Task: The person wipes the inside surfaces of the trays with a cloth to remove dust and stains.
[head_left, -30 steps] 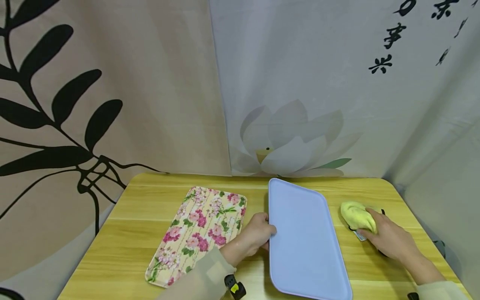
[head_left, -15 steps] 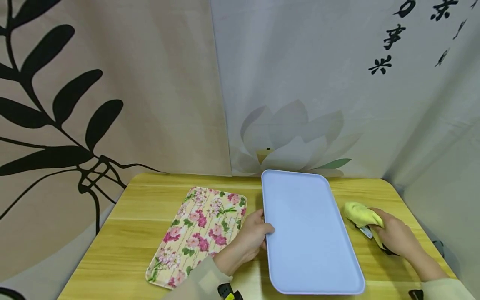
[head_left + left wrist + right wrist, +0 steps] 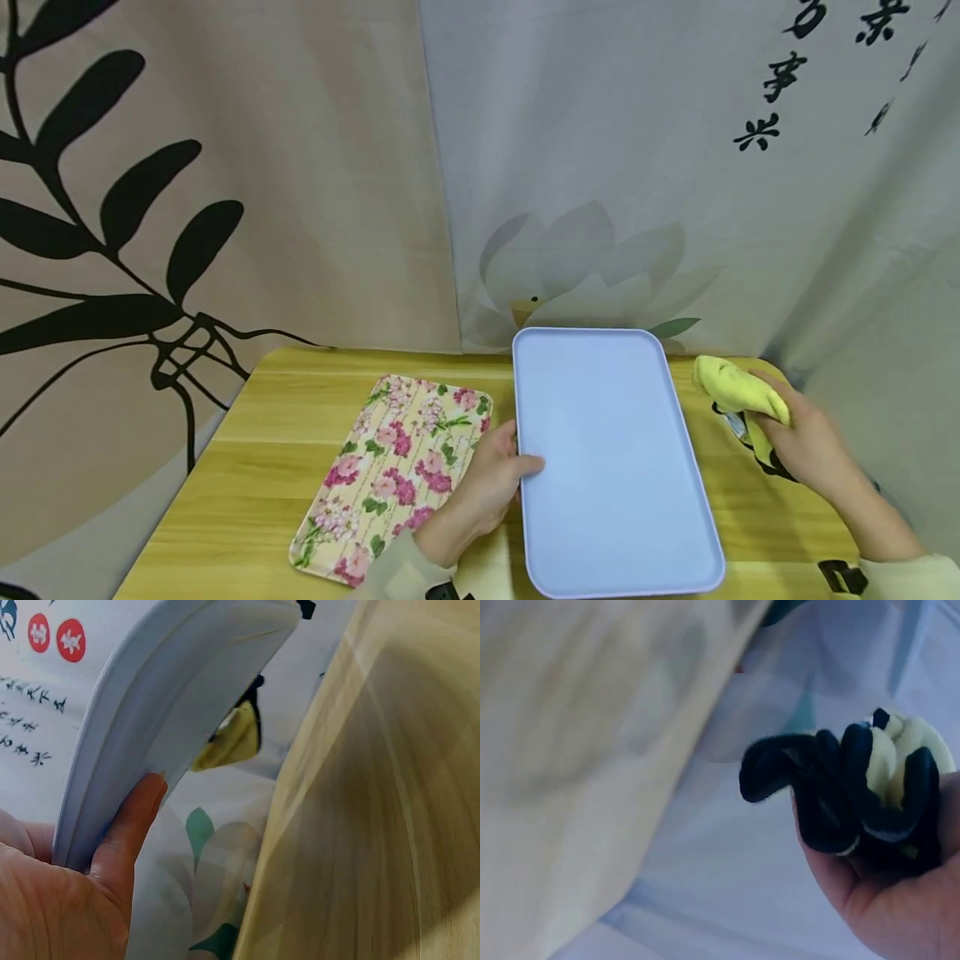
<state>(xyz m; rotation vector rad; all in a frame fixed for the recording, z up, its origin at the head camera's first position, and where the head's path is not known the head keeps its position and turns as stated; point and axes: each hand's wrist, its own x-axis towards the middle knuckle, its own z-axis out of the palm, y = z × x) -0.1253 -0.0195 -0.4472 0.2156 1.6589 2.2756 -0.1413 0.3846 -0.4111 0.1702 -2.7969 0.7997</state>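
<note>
In the head view my left hand [image 3: 487,483] grips the left edge of a pale blue rectangular tray [image 3: 611,467], thumb over the rim. The left wrist view shows fingers [image 3: 139,817] against the tray's underside [image 3: 165,697], with the tray raised off the wooden table. To the right, my right hand [image 3: 806,433] holds a bunched yellow cloth [image 3: 738,387] with dark edging and a small white label. In the right wrist view the folded cloth [image 3: 847,787] shows its dark borders, bunched between thumb and palm.
A second tray [image 3: 397,475] with a pink floral pattern lies on the left part of the wooden table [image 3: 225,500]. Behind the table hangs a pale curtain [image 3: 337,208] with printed leaves, a lotus and characters.
The blue tray has turned to face the head camera and its top edge has risen. My right hand has lifted the yellow cloth up and slightly right.
</note>
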